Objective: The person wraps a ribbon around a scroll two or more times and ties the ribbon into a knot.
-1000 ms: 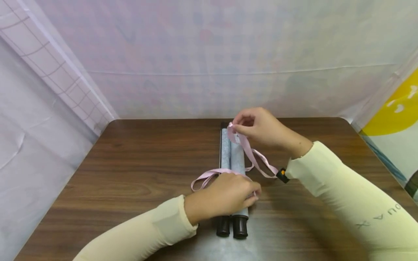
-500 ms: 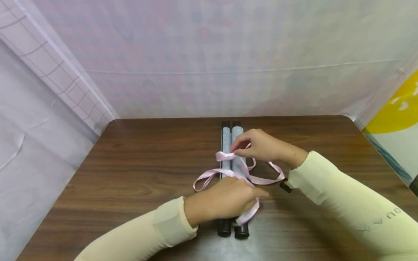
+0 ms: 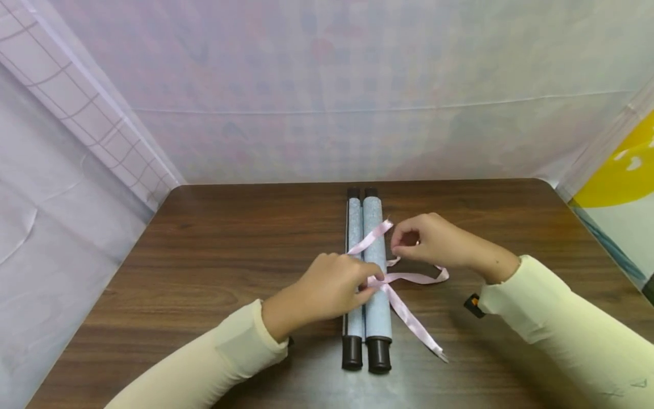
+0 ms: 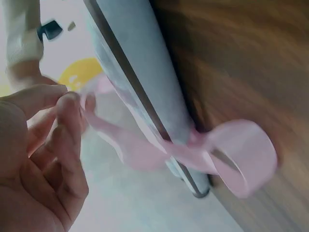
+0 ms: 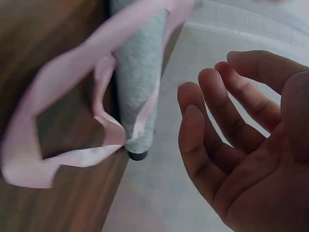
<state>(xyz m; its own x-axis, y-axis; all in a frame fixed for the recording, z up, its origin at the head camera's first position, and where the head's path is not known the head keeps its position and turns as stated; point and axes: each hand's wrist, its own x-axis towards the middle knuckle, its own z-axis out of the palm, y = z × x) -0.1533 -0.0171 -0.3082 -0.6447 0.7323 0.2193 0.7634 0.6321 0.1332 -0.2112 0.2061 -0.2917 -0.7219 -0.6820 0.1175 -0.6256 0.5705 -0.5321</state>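
A two-roll scroll in pale grey-blue, with dark end caps, lies lengthwise on the wooden table. Pink ribbon crosses both rolls around their middle, one tail slanting to the front right and another pointing to the back right. My left hand is over the left roll, thumb and index finger pinching the ribbon; the left wrist view shows the pinched strip pulled from the scroll. Just right of the scroll is my right hand. Its fingers are loosely bent and hold nothing in the right wrist view.
A ribbon loop spreads on the table right of the scroll. Pale curtain cloth hangs behind the table's back edge, and more white sheeting is at the left.
My right hand lowered a ribbon end over the scroll, let it go and drew off to the right. My left hand shifted slightly left and back, and the ribbon tails now lie spread apart.
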